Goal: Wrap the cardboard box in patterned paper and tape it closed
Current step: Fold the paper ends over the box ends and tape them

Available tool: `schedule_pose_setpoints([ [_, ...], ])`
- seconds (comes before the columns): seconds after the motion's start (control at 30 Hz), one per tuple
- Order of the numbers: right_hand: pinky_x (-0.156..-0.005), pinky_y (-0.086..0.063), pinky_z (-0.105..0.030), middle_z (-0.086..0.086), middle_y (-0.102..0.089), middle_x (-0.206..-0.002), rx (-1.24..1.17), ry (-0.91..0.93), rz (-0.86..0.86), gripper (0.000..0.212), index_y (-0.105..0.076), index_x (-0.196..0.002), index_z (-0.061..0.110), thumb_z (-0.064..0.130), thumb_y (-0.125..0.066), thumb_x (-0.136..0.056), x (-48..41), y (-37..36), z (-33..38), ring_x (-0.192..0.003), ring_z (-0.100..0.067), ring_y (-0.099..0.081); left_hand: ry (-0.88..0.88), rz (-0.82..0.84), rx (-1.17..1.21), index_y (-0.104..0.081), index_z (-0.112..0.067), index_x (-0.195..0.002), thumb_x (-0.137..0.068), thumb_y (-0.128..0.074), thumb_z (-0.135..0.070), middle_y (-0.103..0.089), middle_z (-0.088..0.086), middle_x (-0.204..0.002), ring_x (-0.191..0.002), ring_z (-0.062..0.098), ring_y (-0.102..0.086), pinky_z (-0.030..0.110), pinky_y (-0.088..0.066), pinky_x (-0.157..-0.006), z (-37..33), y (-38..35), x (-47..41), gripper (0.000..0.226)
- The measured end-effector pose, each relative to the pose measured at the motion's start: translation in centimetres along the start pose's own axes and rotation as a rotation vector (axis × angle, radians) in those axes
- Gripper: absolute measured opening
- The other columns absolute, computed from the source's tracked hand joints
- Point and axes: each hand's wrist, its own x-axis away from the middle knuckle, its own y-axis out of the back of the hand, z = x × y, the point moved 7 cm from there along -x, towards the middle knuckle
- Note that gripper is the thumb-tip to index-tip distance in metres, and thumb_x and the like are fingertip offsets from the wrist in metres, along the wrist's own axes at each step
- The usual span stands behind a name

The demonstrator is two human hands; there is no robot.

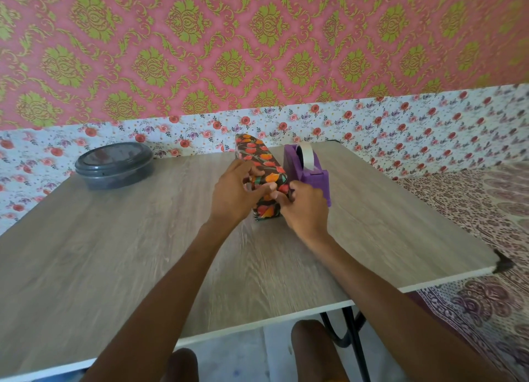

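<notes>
The big wooden table (pixel 143 252) holds it all. A grey round tub (pixel 114 165) sits far off at the back left. The box (pixel 254 149) stands near the middle, covered in paper (pixel 273 177) with flowers on it. The purple tape holder (pixel 307 172) is just beside it on the right. The left hand (pixel 237 192) curls over the near end of the box. The right hand (pixel 306 207) pinches the paper there. I think the end flap is being folded. Press it flat and tight, then tape it.

Home: damask wallpaper (pixel 257 38), folding table (pixel 114 238)
</notes>
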Motion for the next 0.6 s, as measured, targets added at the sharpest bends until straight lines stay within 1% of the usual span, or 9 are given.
schedule_pose_setpoints([
  [0.13, -0.044, -0.024, -0.024, 0.006, -0.060, -0.062, -0.017, 0.027, -0.012, 0.037, -0.052, -0.068, 0.023, 0.048, -0.075, -0.082, 0.0, 0.3, 0.1, -0.058, -0.013, -0.056, -0.024, -0.021, -0.106, -0.060, -0.028, -0.090, -0.072, -0.081, -0.050, -0.054, -0.016, -0.091, -0.081, 0.007, -0.058, 0.026, -0.051, -0.065, -0.7, 0.2, 0.0, 0.036],
  [0.27, -0.044, -0.024, -0.022, 0.012, -0.059, -0.060, -0.014, 0.046, 0.002, 0.038, -0.052, -0.066, 0.026, 0.053, -0.077, -0.077, 0.2, 0.6, -0.2, -0.053, -0.006, -0.052, -0.022, -0.001, -0.125, -0.060, -0.026, -0.095, -0.073, -0.081, -0.047, -0.053, -0.015, -0.094, -0.082, 0.007, -0.057, 0.030, -0.055, -0.069, -1.0, 0.2, 0.1, 0.038],
  [0.37, -0.045, -0.025, -0.021, 0.013, -0.060, -0.062, -0.033, 0.052, 0.040, 0.037, -0.052, -0.067, 0.028, 0.050, -0.080, -0.075, 0.3, 0.6, -0.4, -0.056, -0.003, -0.053, -0.016, 0.017, -0.141, -0.059, -0.024, -0.099, -0.076, -0.079, -0.047, -0.051, -0.015, -0.098, -0.083, 0.009, -0.058, 0.033, -0.057, -0.072, -1.1, -0.1, 0.3, 0.038],
  [0.43, -0.046, -0.027, -0.020, 0.012, -0.062, -0.066, -0.034, 0.063, 0.069, 0.033, -0.057, -0.069, 0.026, 0.045, -0.084, -0.073, 0.4, 0.4, -0.8, -0.060, -0.004, -0.055, -0.047, 0.028, -0.164, -0.058, -0.023, -0.103, -0.079, -0.077, -0.046, -0.052, -0.013, -0.103, -0.085, 0.011, -0.059, 0.034, -0.056, -0.073, -1.1, -0.3, 0.6, 0.039],
  [0.47, -0.048, -0.028, -0.020, 0.011, -0.063, -0.070, -0.016, 0.071, 0.092, 0.029, -0.063, -0.074, 0.025, 0.042, -0.085, -0.072, 0.4, 0.1, -1.0, -0.064, -0.005, -0.057, -0.064, 0.031, -0.176, -0.057, -0.022, -0.105, -0.079, -0.076, -0.047, -0.054, -0.010, -0.107, -0.087, 0.013, -0.060, 0.035, -0.056, -0.075, -1.1, -0.3, 0.7, 0.040],
  [0.5, -0.049, -0.031, -0.021, 0.011, -0.064, -0.076, 0.003, 0.077, 0.113, 0.026, -0.069, -0.083, 0.024, 0.040, -0.086, -0.071, 0.4, -0.2, -1.1, -0.069, -0.007, -0.059, -0.078, 0.032, -0.183, -0.057, -0.021, -0.107, -0.080, -0.076, -0.047, -0.055, -0.008, -0.110, -0.090, 0.014, -0.061, 0.036, -0.056, -0.076, -1.0, -0.3, 0.8, 0.042],
  [0.57, -0.055, -0.039, -0.023, 0.008, -0.066, -0.086, 0.027, 0.084, 0.134, 0.036, -0.073, -0.101, 0.026, 0.038, -0.087, -0.070, 0.5, -0.7, -1.3, -0.076, -0.010, -0.061, -0.092, 0.038, -0.190, -0.057, -0.019, -0.110, -0.080, -0.075, -0.046, -0.056, -0.005, -0.115, -0.094, 0.015, -0.061, 0.036, -0.056, -0.078, -0.9, -0.3, 0.9, 0.044],
  [0.6, -0.058, -0.044, -0.024, 0.006, -0.067, -0.089, 0.035, 0.087, 0.132, 0.040, -0.073, -0.107, 0.027, 0.037, -0.087, -0.071, 0.5, -0.8, -1.4, -0.077, -0.010, -0.062, -0.095, 0.045, -0.197, -0.057, -0.019, -0.111, -0.080, -0.075, -0.046, -0.056, -0.004, -0.117, -0.096, 0.016, -0.062, 0.035, -0.056, -0.079, -0.9, -0.4, 1.0, 0.045],
])
